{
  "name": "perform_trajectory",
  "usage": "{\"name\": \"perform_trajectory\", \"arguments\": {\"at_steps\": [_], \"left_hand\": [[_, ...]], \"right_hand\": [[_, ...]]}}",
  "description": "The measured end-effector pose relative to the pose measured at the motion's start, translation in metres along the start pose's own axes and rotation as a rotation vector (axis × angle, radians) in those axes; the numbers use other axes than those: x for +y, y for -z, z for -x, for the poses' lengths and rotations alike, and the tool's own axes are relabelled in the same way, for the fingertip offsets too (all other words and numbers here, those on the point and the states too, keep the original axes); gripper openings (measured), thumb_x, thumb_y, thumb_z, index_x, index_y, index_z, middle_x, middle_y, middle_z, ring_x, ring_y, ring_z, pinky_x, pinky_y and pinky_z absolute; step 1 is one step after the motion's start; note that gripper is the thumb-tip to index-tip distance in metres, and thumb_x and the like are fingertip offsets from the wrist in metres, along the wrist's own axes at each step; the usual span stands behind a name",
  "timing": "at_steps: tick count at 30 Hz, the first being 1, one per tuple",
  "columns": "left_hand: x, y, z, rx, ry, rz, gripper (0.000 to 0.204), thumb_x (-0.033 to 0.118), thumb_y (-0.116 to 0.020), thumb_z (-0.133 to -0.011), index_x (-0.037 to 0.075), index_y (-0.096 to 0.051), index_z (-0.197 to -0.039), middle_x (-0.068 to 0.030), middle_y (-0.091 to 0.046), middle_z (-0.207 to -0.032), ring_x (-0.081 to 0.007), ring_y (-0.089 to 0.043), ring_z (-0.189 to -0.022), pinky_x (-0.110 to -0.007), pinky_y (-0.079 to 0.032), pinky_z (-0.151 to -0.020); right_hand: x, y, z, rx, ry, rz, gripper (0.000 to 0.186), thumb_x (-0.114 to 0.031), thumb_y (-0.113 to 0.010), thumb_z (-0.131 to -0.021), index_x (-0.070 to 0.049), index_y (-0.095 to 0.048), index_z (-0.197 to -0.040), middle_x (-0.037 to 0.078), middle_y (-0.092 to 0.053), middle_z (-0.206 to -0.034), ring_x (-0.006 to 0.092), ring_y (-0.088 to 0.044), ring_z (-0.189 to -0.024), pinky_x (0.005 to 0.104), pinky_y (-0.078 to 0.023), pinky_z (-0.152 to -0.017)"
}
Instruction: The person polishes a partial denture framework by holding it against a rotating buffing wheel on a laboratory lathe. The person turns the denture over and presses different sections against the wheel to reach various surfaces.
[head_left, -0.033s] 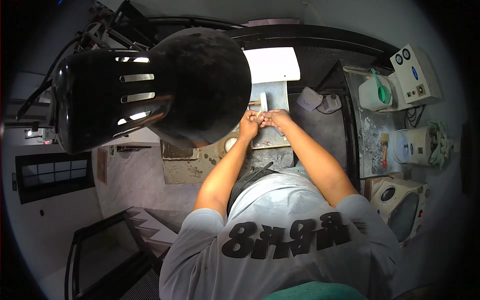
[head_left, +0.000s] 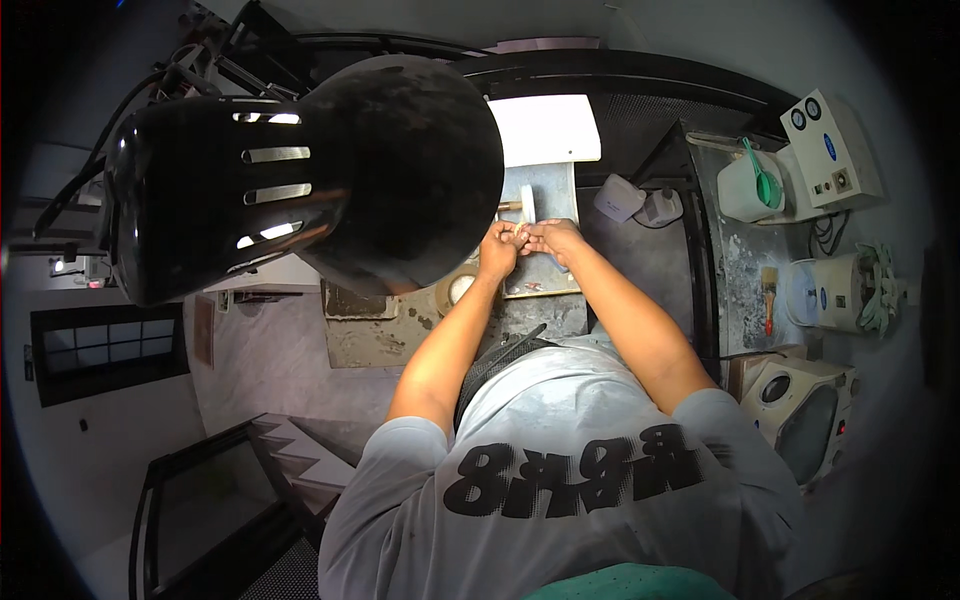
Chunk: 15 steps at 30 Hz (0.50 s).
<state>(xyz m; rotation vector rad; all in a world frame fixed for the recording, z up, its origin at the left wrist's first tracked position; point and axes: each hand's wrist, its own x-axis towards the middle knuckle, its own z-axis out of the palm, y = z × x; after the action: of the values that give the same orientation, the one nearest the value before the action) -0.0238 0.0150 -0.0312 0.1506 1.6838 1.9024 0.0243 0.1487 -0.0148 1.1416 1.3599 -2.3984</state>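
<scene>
Close together over the lit work surface, my left hand [head_left: 499, 248] and my right hand [head_left: 555, 239] meet at the fingertips. Pinched between them is a small yellowish-white piece [head_left: 520, 230], too small to name. Just beyond the fingers lies a hammer-like tool with a pale head [head_left: 528, 203] and a brown handle, its left end hidden by the lamp. Something blue [head_left: 556, 263] shows under my right wrist, mostly covered.
A large black lamp shade [head_left: 400, 175] hangs close at the left. White paper [head_left: 545, 130] lies at the far side. On the right bench stand a white tub [head_left: 745, 195] with a green scoop, a brush [head_left: 769, 298] and cream machines [head_left: 832, 150]. Two white jugs [head_left: 619, 198] sit between.
</scene>
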Motion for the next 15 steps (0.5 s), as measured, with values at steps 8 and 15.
{"name": "perform_trajectory", "arguments": {"at_steps": [8, 15], "left_hand": [[0.014, -0.005, -0.001, -0.066, 0.172, -0.010, 0.015, 0.008, -0.062, -0.087, -0.005, -0.055, -0.087, -0.0128, -0.066, -0.073, -0.0171, -0.063, -0.056, -0.027, -0.053, -0.050], [0.014, -0.003, -0.013, -0.102, 0.306, -0.014, 0.017, 0.010, -0.061, -0.088, -0.005, -0.057, -0.081, -0.0134, -0.065, -0.069, -0.0184, -0.062, -0.052, -0.028, -0.053, -0.046]], "right_hand": [[0.002, 0.007, -0.004, -0.022, -0.014, -0.026, 0.010, -0.003, -0.062, -0.083, 0.006, -0.061, -0.087, 0.008, -0.061, -0.073, 0.0165, -0.062, -0.062, 0.0273, -0.055, -0.063], [0.000, 0.006, -0.003, 0.011, -0.040, -0.056, 0.011, -0.005, -0.060, -0.085, 0.006, -0.061, -0.084, 0.004, -0.058, -0.068, 0.0131, -0.058, -0.058, 0.0235, -0.053, -0.057]]}}
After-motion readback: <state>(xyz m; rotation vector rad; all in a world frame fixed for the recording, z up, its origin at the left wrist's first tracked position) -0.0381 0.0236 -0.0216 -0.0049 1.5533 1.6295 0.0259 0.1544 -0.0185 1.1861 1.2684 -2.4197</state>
